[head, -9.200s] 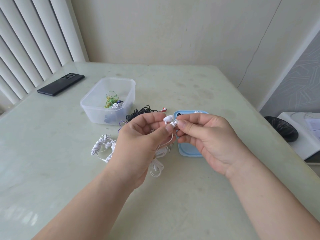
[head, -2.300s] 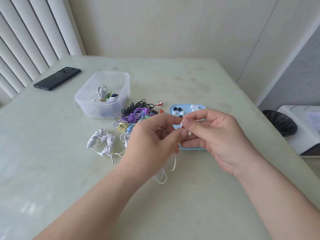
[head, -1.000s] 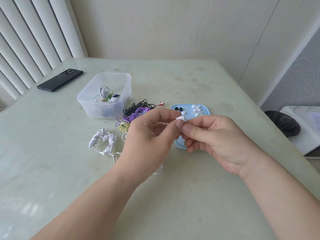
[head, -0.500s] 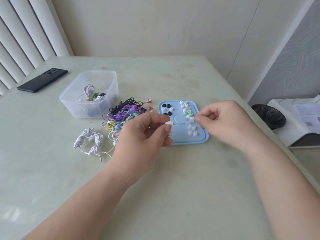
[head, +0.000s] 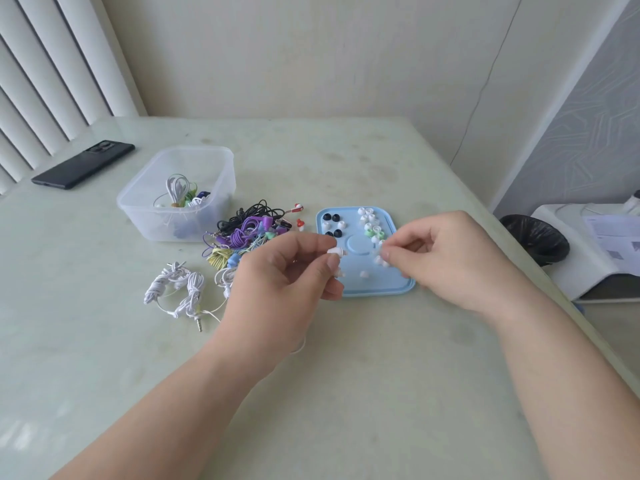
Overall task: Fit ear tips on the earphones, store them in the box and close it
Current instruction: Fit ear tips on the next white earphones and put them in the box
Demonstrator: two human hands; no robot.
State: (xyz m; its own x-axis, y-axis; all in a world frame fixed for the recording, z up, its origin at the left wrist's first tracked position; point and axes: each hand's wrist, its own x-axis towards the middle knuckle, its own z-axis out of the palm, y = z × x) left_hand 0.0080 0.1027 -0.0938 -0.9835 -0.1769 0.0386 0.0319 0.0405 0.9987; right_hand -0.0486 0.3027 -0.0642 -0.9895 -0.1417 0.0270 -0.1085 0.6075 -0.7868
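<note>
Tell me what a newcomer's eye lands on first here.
The two hands at centre: the left hand pinches a white earbud while the right hand reaches among the white ear tips on the blue lid. Next, the bright tangle of earphones between the lid and the clear box at left.

White earbud [head: 335, 251] between left fingers [head: 306, 240]
</note>
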